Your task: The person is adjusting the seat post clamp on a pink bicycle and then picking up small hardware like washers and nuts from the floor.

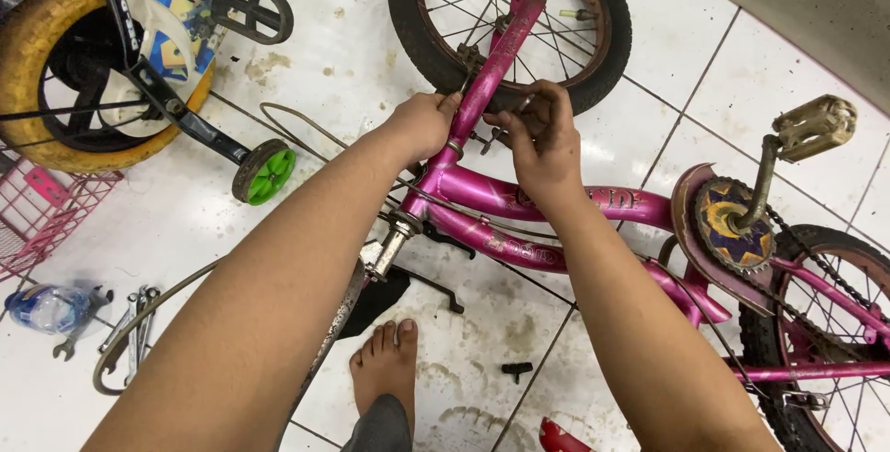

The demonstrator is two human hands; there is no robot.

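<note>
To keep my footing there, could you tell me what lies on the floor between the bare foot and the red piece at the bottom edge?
In the head view, one small black part lies on the dirty white tiles between the bare foot and the red piece.

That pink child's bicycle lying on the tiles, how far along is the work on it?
The pink child's bicycle lies on its side, front wheel still in the fork. In hand: left hand grips the pink fork leg, right hand works a small brake part beside it. A loose cable and metal spanners lie unused.
</note>
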